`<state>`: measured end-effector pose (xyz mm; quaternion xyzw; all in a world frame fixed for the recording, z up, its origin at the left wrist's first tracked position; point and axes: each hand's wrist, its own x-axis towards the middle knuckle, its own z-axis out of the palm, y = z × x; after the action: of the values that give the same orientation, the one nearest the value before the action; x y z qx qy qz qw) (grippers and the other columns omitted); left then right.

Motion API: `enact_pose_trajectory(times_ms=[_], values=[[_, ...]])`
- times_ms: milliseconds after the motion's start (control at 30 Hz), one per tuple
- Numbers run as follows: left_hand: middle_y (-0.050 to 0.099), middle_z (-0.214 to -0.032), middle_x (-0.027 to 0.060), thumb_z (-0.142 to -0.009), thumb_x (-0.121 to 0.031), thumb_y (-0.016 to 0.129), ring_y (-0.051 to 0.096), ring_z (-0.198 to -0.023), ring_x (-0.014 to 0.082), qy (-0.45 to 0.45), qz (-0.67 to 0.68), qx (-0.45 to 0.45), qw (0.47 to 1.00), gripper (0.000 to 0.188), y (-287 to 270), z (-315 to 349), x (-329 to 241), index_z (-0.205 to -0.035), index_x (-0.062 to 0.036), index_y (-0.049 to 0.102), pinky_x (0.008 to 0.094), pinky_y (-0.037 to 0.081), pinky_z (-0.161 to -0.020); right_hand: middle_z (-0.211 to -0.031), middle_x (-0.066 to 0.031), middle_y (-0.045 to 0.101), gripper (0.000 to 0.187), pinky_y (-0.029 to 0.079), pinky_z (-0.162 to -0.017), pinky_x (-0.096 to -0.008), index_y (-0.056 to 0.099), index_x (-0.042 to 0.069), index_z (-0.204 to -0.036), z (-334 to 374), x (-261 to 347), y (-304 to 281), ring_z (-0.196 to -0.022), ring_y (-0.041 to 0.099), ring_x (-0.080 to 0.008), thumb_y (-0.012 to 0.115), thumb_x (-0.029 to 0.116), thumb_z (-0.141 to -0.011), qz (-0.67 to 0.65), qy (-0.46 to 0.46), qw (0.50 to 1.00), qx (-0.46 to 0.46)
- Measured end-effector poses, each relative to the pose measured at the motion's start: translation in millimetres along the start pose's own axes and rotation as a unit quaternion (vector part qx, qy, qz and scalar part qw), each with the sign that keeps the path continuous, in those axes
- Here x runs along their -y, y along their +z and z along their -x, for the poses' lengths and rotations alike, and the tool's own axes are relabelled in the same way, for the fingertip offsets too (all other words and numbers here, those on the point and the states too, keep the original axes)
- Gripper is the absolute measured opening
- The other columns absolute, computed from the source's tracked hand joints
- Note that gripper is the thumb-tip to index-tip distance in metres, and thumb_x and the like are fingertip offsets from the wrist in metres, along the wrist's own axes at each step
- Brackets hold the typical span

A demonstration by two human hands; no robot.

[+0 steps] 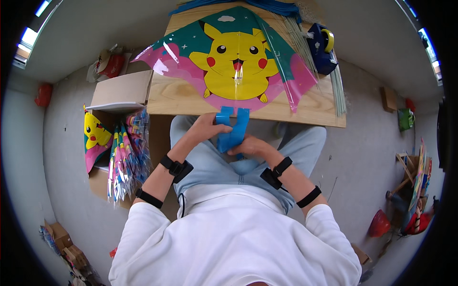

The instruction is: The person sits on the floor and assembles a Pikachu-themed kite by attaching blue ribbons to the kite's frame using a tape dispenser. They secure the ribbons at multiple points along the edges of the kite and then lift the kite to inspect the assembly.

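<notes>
A kite (pixel 238 66) with a yellow cartoon creature on green and pink film lies flat on the wooden table (pixel 174 95). Blue plastic strips (pixel 232 136) hang from its lower edge over the table's front edge, above my lap. My left hand (pixel 210 127) pinches the strips from the left, thumb across the blue film. Lower down and to the right, my right hand (pixel 250 146) grips the folded bottom of the same strips, its fingertips partly hidden behind them. Both wrists wear black straps.
A blue tape dispenser (pixel 322 50) with yellow tape stands at the table's right edge, beside thin pale rods (pixel 338 90). More blue strips (pixel 272 5) lie at the far edge. Left of the table, an open carton (pixel 119 90) holds rolled kites (pixel 125 155).
</notes>
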<state>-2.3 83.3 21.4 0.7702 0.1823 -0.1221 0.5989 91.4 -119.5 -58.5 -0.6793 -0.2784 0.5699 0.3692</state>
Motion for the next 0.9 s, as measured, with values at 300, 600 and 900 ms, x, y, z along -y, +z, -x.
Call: enact_pose_trajectory(times_ms=[300,600,900], values=[[0.066,-0.118,0.0190,-0.084,-0.022,0.081,0.062,-0.111,0.0353,0.168,-0.287,-0.330,0.884,0.042,-11.3,-6.6,-12.0,-0.119,-0.0042,0.068,0.0460,0.049,-0.094,-0.111,-0.0179,0.069,0.027,0.057,-0.084,-0.0456,0.071,0.005,-0.099,66.3,73.2,-85.7,-0.096,0.070,-0.0370,0.078,0.022,-0.079,0.410,-0.015,0.846,-0.340],[0.045,-0.156,0.0174,-0.087,-0.042,0.075,0.029,-0.150,0.0440,0.119,-0.437,-0.185,0.872,0.054,-6.6,-43.8,-28.7,-0.136,-0.0225,0.066,0.0736,0.011,-0.117,-0.104,-0.0159,0.065,0.038,0.055,-0.083,-0.0486,0.067,0.007,-0.103,30.0,27.6,-167.0,-0.099,0.066,-0.0385,0.084,0.028,-0.076,0.432,0.029,0.714,-0.550],[0.054,-0.148,0.0127,-0.080,-0.028,0.081,0.035,-0.148,0.0398,0.026,-0.449,-0.203,0.870,0.041,-93.0,-10.1,-15.3,-0.119,-0.0191,0.075,0.0799,0.013,-0.113,-0.078,-0.0132,0.071,0.014,0.058,-0.064,-0.0370,0.070,0.001,-0.086,41.6,51.5,-178.8,-0.070,0.072,-0.0247,0.074,0.012,-0.079,0.188,0.014,0.915,-0.357]])
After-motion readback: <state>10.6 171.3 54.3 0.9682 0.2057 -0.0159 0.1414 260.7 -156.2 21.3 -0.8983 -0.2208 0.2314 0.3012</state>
